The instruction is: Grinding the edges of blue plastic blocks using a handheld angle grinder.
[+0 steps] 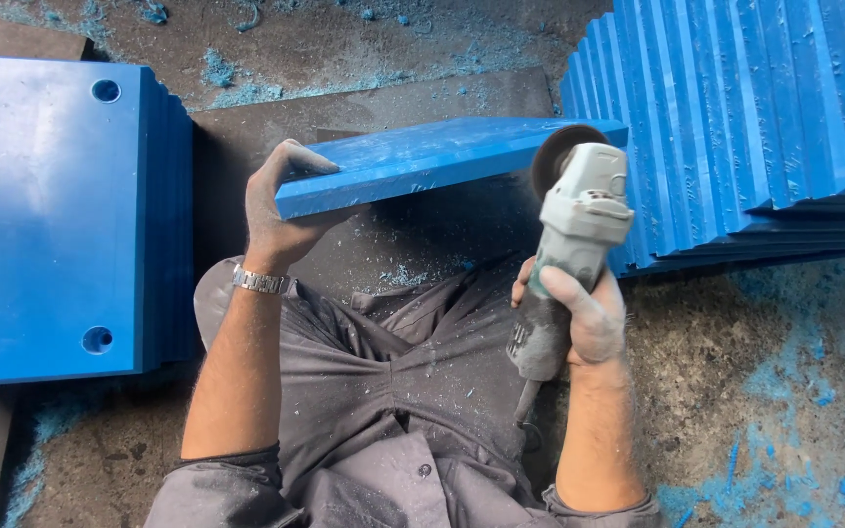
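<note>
While the left hand point(274, 210) steadies a blue plastic board point(442, 156), the right hand point(584, 313) presses a grinder point(569, 244) to the board's right end.

Held flat and tilted slightly, the board hangs above the person's lap, and the left grip is closed over its near left corner, thumb under and fingers on top. The right grip is wrapped fully round the grey body of the grinder, whose dark disc point(559, 156) meets the board's right edge. Just right of the disc leans a row of blue boards point(755, 108) standing on edge, leaving little room on that side. To the left lies a flat stack of blue boards point(51, 215) with holes near its corners, well apart from the left hand. Blue shavings point(784, 391) litter the floor point(696, 332), with open floor at the lower right.
</note>
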